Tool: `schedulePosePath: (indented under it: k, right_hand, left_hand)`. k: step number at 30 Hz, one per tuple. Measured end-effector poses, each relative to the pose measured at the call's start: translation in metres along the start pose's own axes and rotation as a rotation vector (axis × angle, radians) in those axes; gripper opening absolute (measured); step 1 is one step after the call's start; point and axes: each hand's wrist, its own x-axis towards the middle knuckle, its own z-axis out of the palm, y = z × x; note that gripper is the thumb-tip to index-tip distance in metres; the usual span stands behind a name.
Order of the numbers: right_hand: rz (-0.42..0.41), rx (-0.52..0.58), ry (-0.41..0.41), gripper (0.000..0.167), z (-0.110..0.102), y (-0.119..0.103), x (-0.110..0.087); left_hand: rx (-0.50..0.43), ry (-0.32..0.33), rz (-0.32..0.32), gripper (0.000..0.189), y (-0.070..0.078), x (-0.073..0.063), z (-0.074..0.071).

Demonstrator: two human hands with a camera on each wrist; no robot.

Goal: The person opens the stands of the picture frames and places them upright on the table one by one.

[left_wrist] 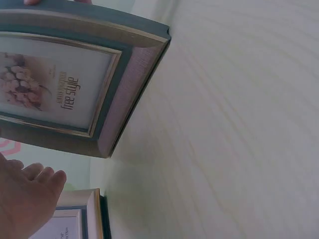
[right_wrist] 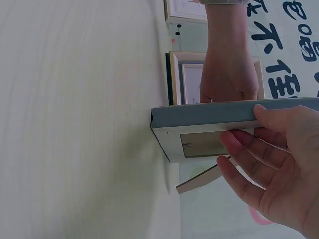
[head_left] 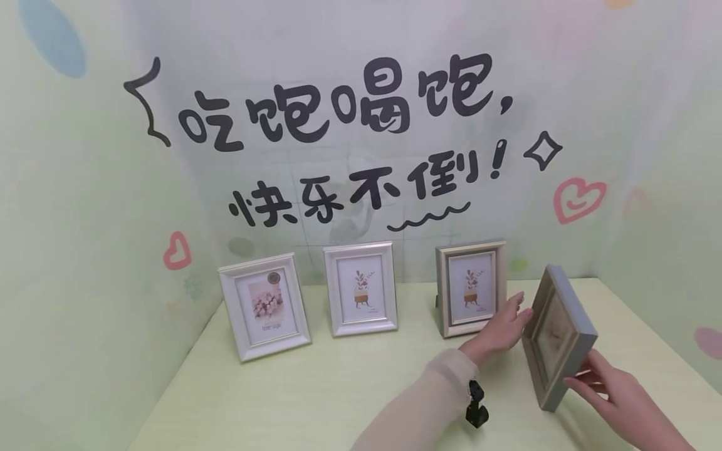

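A grey-and-beige picture frame [head_left: 555, 341] is turned at an angle on the right part of the table. My right hand [head_left: 626, 394] grips its right edge, with the thumb on the grey side and fingers at the back. In the right wrist view, the frame's support leg [right_wrist: 202, 179] sticks out behind it. My left hand [head_left: 502, 326] is by the frame's left edge, fingers extended, and overlaps the corner of a second beige frame [head_left: 470, 288]. The left wrist view shows a flower picture [left_wrist: 25, 82] with "free style" lettering inside the gripped frame.
Two white picture frames, one with flowers [head_left: 265, 307] and one with a potted plant [head_left: 361, 288], stand upright on the left of the pale table [head_left: 271, 401]. A wall [head_left: 350, 37] with large black lettering rises behind. A black device [head_left: 476, 404] sits at my left wrist.
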Motion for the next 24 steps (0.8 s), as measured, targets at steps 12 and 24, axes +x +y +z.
schedulePosePath:
  k: [12, 24]
  right_hand:
    - [0.278, 0.223, -0.107, 0.025, -0.028, 0.036, -0.009]
    - [0.465, 0.140, -0.095, 0.047, -0.038, 0.038, 0.006]
  left_hand:
    - [0.027, 0.018, 0.025, 0.046, -0.006, 0.003, 0.005]
    - [0.122, 0.164, -0.311, 0.062, 0.026, -0.026, 0.022]
